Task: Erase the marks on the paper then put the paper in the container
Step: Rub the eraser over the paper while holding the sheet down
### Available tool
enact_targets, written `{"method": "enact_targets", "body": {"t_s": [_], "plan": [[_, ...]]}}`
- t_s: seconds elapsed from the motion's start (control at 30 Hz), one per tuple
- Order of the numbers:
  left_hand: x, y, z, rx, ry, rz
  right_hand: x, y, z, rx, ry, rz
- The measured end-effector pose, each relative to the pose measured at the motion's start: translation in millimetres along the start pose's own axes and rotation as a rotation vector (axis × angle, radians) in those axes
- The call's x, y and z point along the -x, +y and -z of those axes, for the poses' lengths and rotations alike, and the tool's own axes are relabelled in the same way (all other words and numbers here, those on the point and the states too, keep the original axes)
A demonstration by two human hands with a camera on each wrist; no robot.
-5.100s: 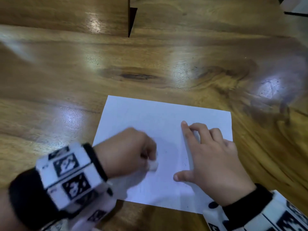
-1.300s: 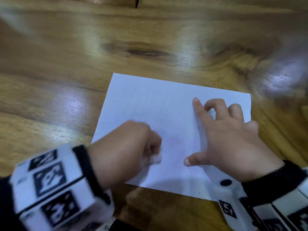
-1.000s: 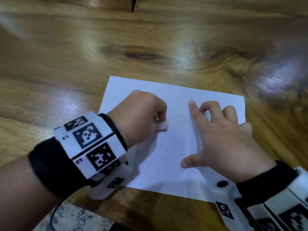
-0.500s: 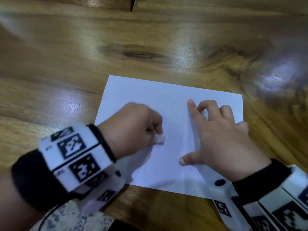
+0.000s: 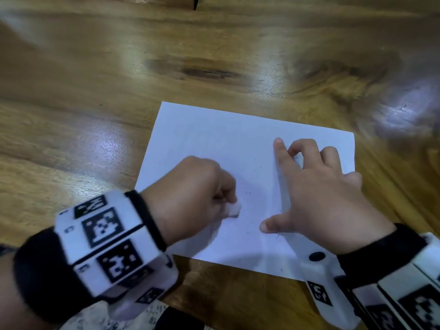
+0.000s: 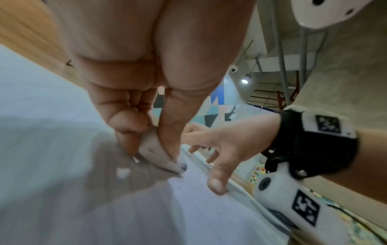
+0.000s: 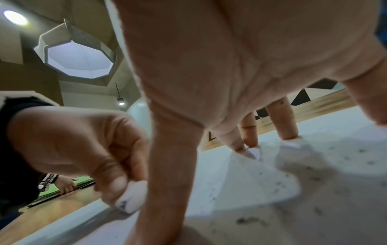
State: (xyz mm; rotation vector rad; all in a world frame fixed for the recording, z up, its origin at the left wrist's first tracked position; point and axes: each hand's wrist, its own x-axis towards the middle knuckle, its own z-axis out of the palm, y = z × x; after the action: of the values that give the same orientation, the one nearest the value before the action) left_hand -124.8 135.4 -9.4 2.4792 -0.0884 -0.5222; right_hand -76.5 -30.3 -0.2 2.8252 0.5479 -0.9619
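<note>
The room shows only from the wrist views: pale walls and ceiling, an octagonal ceiling light (image 7: 78,60), small hanging lamps, and a wall patterned in blue, teal, black and white triangles (image 6: 215,109). Below it all spreads the glossy wooden tabletop (image 5: 95,91), brown with strong grain, a dark knot (image 5: 204,71) toward its far edge and bright glare patches at its left and right sides. The white paper (image 5: 214,139) lies flat on the tabletop close to its near edge, slightly skewed; small dark specks and eraser crumbs are scattered over its near right part. The right hand (image 5: 319,198) rests on the right half of the sheet, its grip spread, with thumb and forefinger apart and the fingertips (image 7: 290,132) pressing the paper down. The left hand (image 5: 190,198) is over the sheet's near left part, curled into a fist; its grip pinches a small white eraser (image 5: 234,209) between thumb and fingers, the eraser's smudged end touching the paper. Both wrists wear black bands carrying white blocks printed with black square markers. At the left side of the right wrist view, far off, another person's hand (image 7: 67,182) rests by something green.
</note>
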Motion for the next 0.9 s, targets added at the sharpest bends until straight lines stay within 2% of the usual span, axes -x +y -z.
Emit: {"method": "enact_targets", "body": {"t_s": [0.07, 0.13, 0.2, 0.23, 0.27, 0.4, 0.5, 0.6, 0.67, 0.77, 0.83, 0.9], "plan": [[0, 1, -5, -0.018, 0.024, -0.041, 0, 0, 0, -0.005, -0.002, 0.001], [17, 0, -16, 0.007, -0.067, -0.084, 0, 0, 0, -0.004, -0.004, -0.003], [36, -1, -21, 0.049, -0.167, -0.056, 0, 0, 0, 0.001, -0.003, -0.004], [39, -2, -21, 0.062, -0.174, -0.040, 0, 0, 0, 0.000, 0.000, 0.000], [36, -2, -20, 0.066, -0.168, -0.032, 0, 1, 0, -0.003, 0.005, 0.004], [10, 3, -10, 0.033, 0.025, -0.047, 1, 1, 0, -0.015, 0.004, 0.008], [22, 0, -12, 0.049, -0.052, -0.084, 1, 1, 1, -0.005, -0.002, 0.001], [38, -5, -15, 0.049, -0.172, -0.050, 1, 1, 0, -0.005, -0.001, 0.007], [30, -6, -11, 0.047, -0.120, -0.027, 1, 1, 0, -0.010, 0.000, 0.012], [14, -3, -6, 0.026, 0.045, -0.037, 1, 1, -1, -0.012, 0.001, 0.007], [17, -6, -7, 0.039, 0.043, -0.028, 1, 2, -1, -0.010, 0.004, 0.007], [32, -8, -9, 0.042, -0.038, -0.045, 0, 2, -1, -0.011, 0.003, 0.006]]}}
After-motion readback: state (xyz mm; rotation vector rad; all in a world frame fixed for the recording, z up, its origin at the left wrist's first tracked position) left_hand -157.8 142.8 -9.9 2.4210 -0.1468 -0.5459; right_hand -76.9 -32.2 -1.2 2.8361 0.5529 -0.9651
